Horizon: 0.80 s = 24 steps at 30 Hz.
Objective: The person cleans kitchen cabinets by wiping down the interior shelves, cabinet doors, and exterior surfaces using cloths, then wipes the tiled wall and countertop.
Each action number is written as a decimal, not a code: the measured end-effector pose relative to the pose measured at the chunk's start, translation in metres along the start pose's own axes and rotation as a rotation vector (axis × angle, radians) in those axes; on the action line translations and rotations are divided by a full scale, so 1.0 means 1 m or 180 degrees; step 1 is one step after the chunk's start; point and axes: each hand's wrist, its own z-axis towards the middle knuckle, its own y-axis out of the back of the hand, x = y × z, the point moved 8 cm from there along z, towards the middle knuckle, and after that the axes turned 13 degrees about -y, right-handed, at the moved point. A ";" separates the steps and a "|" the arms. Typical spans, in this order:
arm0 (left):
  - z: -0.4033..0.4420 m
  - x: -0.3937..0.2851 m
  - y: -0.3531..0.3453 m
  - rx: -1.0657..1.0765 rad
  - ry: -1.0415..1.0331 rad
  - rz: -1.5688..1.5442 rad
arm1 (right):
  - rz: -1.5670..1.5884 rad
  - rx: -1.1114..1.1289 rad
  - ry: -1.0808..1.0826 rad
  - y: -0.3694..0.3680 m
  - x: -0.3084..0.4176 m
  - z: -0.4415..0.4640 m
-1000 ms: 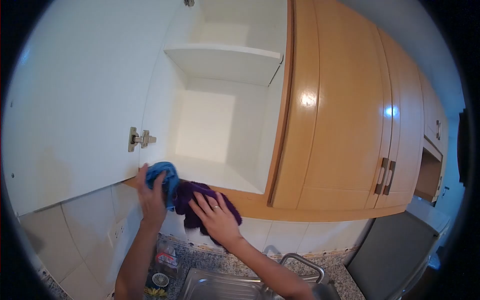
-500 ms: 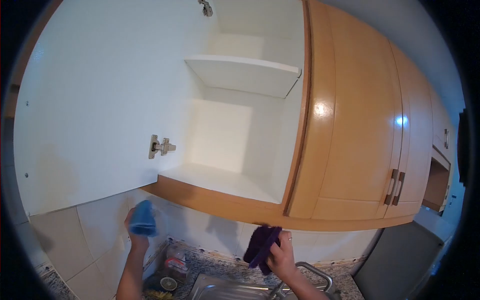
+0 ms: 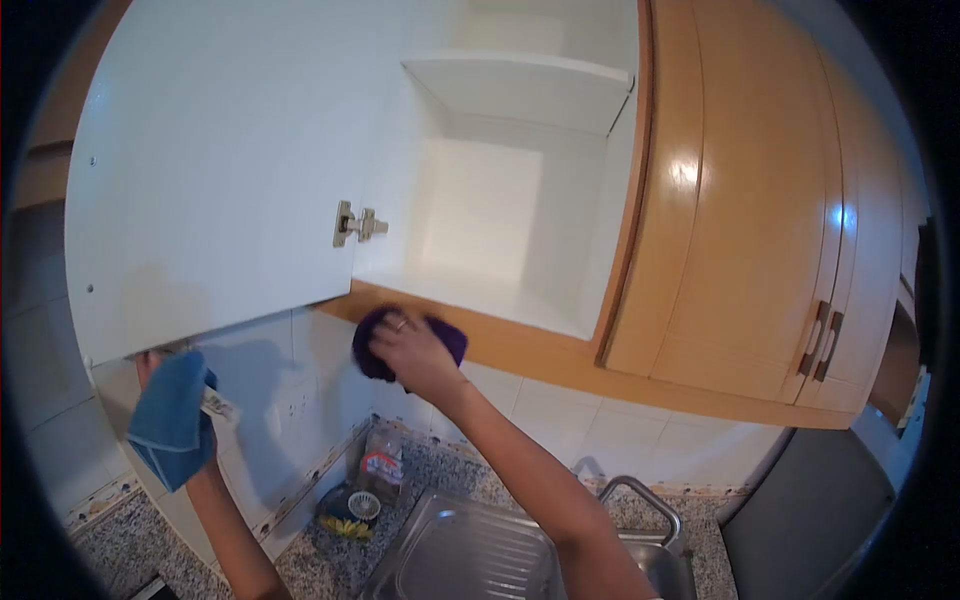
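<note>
A blue cloth hangs from my left hand, whose fingertips reach the lower edge of the open white cabinet door. The cloth hides most of that hand, and a pale tag shows at its side. My right hand presses a fuzzy purple cloth against the wooden bottom rail of the wall cabinet, near its left corner. Above the rail, the white interior has one shelf and shows no objects.
Below are a steel sink drainboard, a curved faucet and a granite counter. In the corner stand a plastic bottle, a round strainer and something yellow. Closed wooden doors extend right.
My right hand has moved left and up with the purple cloth onto the cabinet's bottom rail. The blue cloth has gone left with my left hand to the door's lower edge. The view has shifted.
</note>
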 end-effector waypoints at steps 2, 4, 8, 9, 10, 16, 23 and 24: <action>0.014 -0.025 -0.013 0.0124 -0.0221 0.0087 | 0.0033 0.0969 -0.0181 -0.041 0.024 -0.040; 0.024 -0.014 -0.011 0.0236 0.0053 0.0037 | 0.0358 0.1340 -0.0465 -0.046 0.040 -0.093; 0.017 -0.060 -0.034 0.0127 0.0304 0.1087 | 0.1844 0.2243 -0.1343 -0.031 0.061 -0.204; 0.011 -0.070 -0.034 -0.0045 0.0333 0.1471 | 0.1970 0.2330 -0.1345 -0.025 0.066 -0.231; 0.004 -0.094 -0.051 -0.0129 -0.0090 0.1088 | 0.2094 0.2416 -0.1344 -0.017 0.068 -0.256; -0.080 -0.185 -0.159 0.1193 -0.1520 0.1744 | 0.2967 0.2467 -0.2092 0.057 0.046 -0.391; -0.164 -0.202 -0.253 0.1618 -0.1864 0.2843 | 0.3162 0.2331 -0.3537 0.167 0.025 -0.500; -0.166 -0.206 -0.253 0.1481 -0.1858 0.2761 | 0.3150 0.2171 -0.3787 0.178 0.022 -0.506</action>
